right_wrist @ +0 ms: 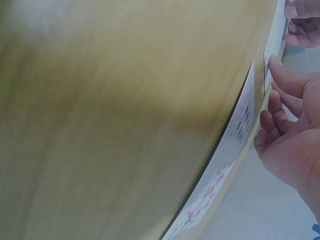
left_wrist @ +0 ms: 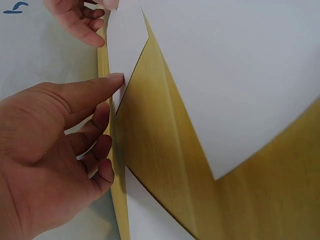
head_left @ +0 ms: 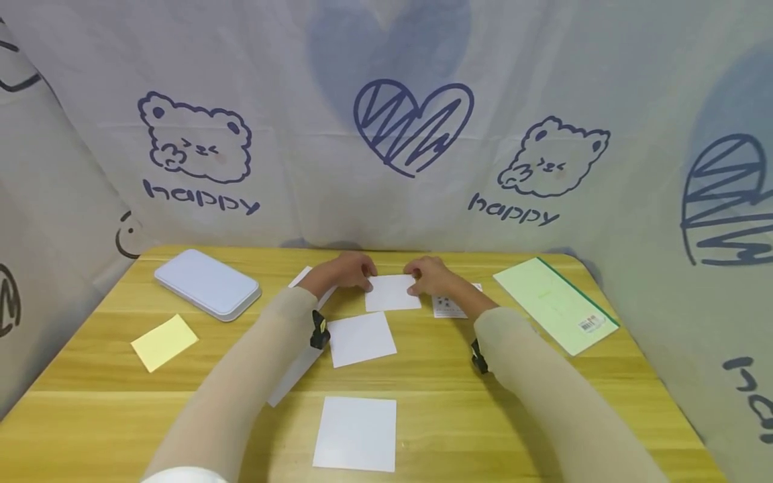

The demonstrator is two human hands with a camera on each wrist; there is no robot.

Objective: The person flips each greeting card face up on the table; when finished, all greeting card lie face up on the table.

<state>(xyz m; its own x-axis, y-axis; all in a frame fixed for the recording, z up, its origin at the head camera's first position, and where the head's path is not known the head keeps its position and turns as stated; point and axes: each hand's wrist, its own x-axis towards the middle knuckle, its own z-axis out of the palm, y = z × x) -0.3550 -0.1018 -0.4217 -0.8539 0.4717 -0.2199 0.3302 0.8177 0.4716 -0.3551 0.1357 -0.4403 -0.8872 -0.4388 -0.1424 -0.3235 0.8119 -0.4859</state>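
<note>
With your left hand (head_left: 350,271) and right hand (head_left: 431,276) pinching opposite side edges of the small white sheet (head_left: 393,293) at the counter's (head_left: 441,389) far middle, you seem to be positioning it, which calls for keeping both edges level.

From the left wrist: at left, a large left hand (left_wrist: 50,145), thumb tip against one end of a narrow-looking white sheet (left_wrist: 127,45), other fingers curled below. At top, partly cropped, a right hand (left_wrist: 80,20) at the sheet's far end. Nearer, at right, a broad white paper (left_wrist: 235,75); at bottom, a white corner piece (left_wrist: 150,215). Beneath, yellowish wooden tabletop (left_wrist: 160,135); behind, pale backdrop (left_wrist: 35,55).
</note>
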